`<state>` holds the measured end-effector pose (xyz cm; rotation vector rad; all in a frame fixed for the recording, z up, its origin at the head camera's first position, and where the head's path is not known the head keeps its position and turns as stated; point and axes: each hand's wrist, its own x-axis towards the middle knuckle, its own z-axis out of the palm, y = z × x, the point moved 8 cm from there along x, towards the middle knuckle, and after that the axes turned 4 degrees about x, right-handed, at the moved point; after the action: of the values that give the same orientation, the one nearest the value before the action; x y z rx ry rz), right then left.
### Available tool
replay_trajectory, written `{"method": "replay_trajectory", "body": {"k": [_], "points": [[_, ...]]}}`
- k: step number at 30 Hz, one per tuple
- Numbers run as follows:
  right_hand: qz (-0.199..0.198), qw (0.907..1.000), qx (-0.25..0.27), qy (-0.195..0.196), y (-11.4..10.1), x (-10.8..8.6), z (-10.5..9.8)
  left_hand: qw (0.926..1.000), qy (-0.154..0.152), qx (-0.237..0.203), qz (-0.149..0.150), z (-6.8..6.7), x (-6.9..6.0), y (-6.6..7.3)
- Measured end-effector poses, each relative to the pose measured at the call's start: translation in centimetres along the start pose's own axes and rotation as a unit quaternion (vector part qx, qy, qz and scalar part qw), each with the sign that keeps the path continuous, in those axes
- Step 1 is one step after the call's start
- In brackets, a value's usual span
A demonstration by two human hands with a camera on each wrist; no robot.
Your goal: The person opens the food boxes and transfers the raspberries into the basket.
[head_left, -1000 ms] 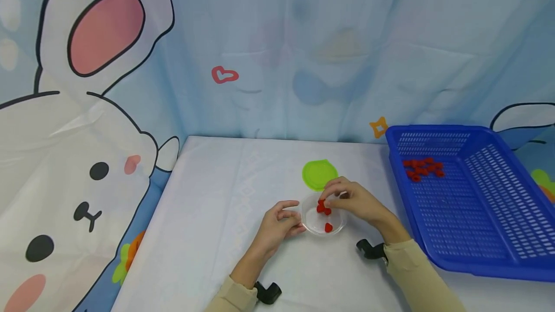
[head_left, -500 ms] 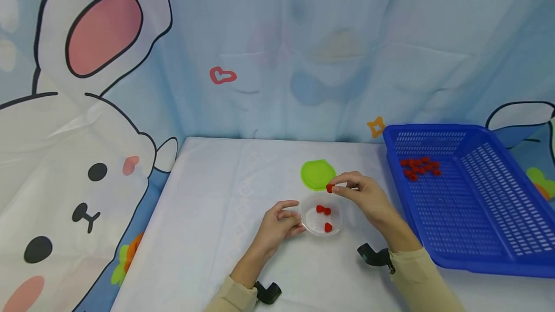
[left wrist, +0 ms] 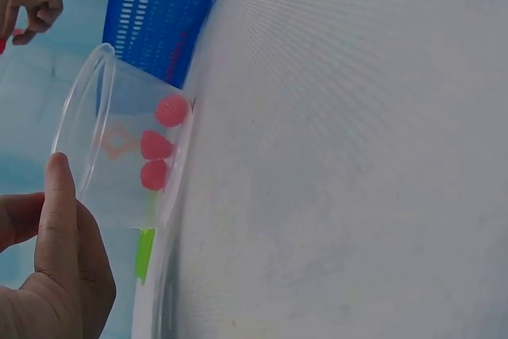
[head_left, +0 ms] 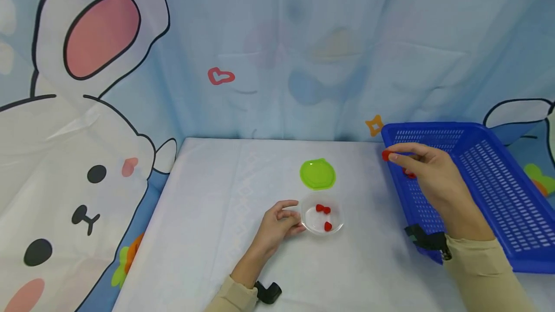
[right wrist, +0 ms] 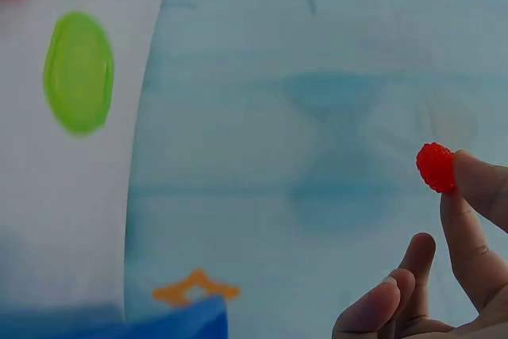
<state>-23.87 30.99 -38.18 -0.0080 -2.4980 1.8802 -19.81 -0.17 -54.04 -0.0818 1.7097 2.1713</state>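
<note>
My right hand point(head_left: 438, 177) pinches a red raspberry point(right wrist: 436, 167) between thumb and fingertip, above the left rim of the blue basket point(head_left: 438, 220). The other fingers of that hand are bent and hold nothing. At the middle of the table stands a clear plastic cup point(left wrist: 127, 109), with two raspberries point(head_left: 323, 209) close together and a third raspberry point(head_left: 327, 226) apart on its bottom. My left hand point(head_left: 279, 225) rests against the cup's left side, and a straight finger touches its rim in the left wrist view. Behind the cup lies a green lid point(head_left: 318, 174).
More red pieces point(head_left: 409, 173) lie in the basket's far left part, mostly hidden by the right hand. A white cloth point(head_left: 225, 206) covers the table. A printed blue curtain point(head_left: 260, 52) hangs behind the far edge.
My right hand has lifted a raspberry out of the cup and carried it right and away to over the basket's edge. The left hand stays at the cup.
</note>
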Motion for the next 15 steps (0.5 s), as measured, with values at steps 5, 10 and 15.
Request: {"method": "replay_trajectory", "body": {"k": [5, 10, 15], "points": [[0.059, 0.9981, -0.002, 0.017, 2.9, 2.0, -4.4, 1.0000, -0.002, 0.001, -0.001, 0.0, 0.0, -0.1], [0.129, 0.9904, 0.036, 0.033, 7.6, 4.3, -8.2, 1.0000, -0.004, 0.001, 0.001, 0.0, 0.0, 0.0], [0.225, 0.9581, 0.171, 0.047, 12.9, 5.5, -10.7, 1.0000, -0.005, -0.003, -0.001, 0.0, 0.0, -0.1]]}}
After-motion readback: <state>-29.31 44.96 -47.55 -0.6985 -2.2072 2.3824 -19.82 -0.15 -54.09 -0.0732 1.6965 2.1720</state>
